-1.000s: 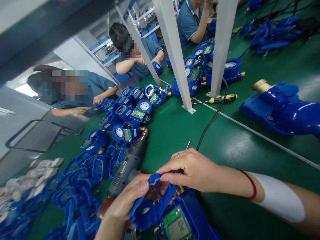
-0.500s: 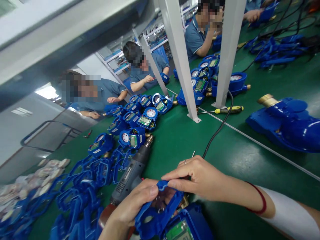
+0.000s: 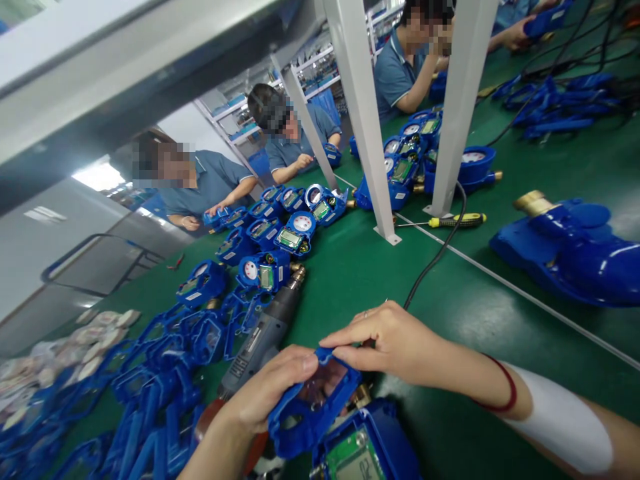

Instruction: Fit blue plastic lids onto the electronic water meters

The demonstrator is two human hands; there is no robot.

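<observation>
Right at the bottom edge sits a blue meter (image 3: pixel 363 443) with its green display facing up. Just above it both hands work a blue cover (image 3: pixel 313 400): the left hand (image 3: pixel 273 390) grips its left side, thumb pressed on the upper rim, and the right hand (image 3: pixel 395 343) pinches the top edge with fingertips, a ring showing on one finger. A red band and a white sleeve wrap the right forearm. The cover is held tilted over the meter, its clear window catching the light.

Beside the left hand lies a grey drill (image 3: pixel 265 340), its tip pointing away toward a brass fitting. Left of it, a heap of blue frames (image 3: pixel 150 380) spreads over the green surface (image 3: pixel 350 273), and pale labels (image 3: pixel 60 347) lie farther left near the edge.

A black cable (image 3: pixel 435 257) runs from behind the right hand up to a white post (image 3: pixel 457 100). A white line crosses the surface; beyond it at right lies a large blue body (image 3: pixel 570 247) with a brass end. A yellow-handled screwdriver (image 3: pixel 450 220) lies by the post foot.

Mid-surface, a cluster of meters (image 3: pixel 280 233) shows dials and displays. A second post (image 3: pixel 363 113) rises behind them, with more meters (image 3: pixel 415 150) between the posts.

At the far side, three people in blue shirts sit at work, and shelving shows behind them. Blue parts (image 3: pixel 555 100) and dark cables lie top right.
</observation>
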